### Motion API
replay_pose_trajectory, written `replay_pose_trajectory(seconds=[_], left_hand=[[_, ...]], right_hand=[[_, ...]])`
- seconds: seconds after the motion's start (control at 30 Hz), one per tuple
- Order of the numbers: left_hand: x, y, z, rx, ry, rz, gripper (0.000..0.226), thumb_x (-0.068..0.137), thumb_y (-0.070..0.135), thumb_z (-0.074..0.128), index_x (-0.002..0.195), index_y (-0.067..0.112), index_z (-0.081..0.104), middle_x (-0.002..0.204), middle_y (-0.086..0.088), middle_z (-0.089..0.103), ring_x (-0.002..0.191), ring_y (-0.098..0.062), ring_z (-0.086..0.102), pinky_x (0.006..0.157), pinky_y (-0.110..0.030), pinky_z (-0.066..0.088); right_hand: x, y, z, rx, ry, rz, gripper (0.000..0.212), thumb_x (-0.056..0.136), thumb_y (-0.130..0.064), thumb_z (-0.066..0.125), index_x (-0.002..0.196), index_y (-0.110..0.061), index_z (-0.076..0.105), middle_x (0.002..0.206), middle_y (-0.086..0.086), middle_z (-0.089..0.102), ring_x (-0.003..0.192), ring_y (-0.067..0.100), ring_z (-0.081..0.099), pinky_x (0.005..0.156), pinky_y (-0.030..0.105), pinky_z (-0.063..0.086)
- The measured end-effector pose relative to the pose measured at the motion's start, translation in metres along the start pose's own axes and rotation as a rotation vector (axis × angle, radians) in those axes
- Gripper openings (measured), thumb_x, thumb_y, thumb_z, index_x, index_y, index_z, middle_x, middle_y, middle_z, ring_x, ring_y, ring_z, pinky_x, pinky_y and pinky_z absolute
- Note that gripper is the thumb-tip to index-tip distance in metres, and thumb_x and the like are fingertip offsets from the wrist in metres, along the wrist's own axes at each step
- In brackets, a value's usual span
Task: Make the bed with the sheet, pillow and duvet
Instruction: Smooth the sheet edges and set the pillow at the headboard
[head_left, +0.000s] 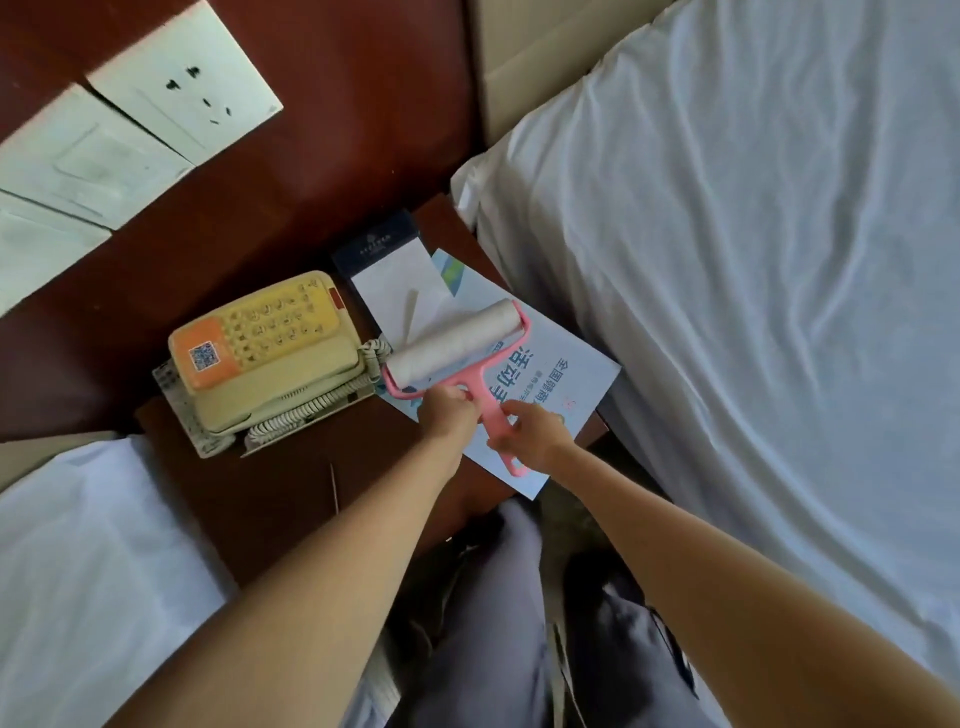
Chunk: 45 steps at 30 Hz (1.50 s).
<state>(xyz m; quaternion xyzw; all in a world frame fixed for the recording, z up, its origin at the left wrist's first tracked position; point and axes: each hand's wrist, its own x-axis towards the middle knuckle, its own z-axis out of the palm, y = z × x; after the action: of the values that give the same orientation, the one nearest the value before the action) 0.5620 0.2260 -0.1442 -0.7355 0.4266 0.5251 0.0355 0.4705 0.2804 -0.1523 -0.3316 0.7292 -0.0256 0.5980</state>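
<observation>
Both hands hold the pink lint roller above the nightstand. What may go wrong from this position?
1. The lint roller seems to hang just above the printed sheet and the notepad; if lowered, it may lift or tear the paper.
2. One end of the roll is near the coiled cord of the telephone; a swing may catch it.
3. The left hand and right hand grip only the thin handle, so the roller may twist.
</observation>
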Motion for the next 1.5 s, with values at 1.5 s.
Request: replay_pose_trajectory(seconds=[1.5], left_hand=[[-0.514, 0.02, 0.308, 0.355, -0.747, 0.792, 0.019, 0.093, 0.006, 0.041, 0.092, 0.006, 0.06, 0.085, -0.007, 0.061, 0.066, -0.013, 0.057, 0.061, -0.02, 0.046]], right_hand=[[-0.523, 0.374, -0.082, 0.885, 1.392, 0.137, 0.025, 0.085, -0.001, 0.044, 0.101, -0.002, 0.063, 0.087, 0.013, 0.068, 0.077, 0.022, 0.065, 0.08, 0.031, 0.049]])
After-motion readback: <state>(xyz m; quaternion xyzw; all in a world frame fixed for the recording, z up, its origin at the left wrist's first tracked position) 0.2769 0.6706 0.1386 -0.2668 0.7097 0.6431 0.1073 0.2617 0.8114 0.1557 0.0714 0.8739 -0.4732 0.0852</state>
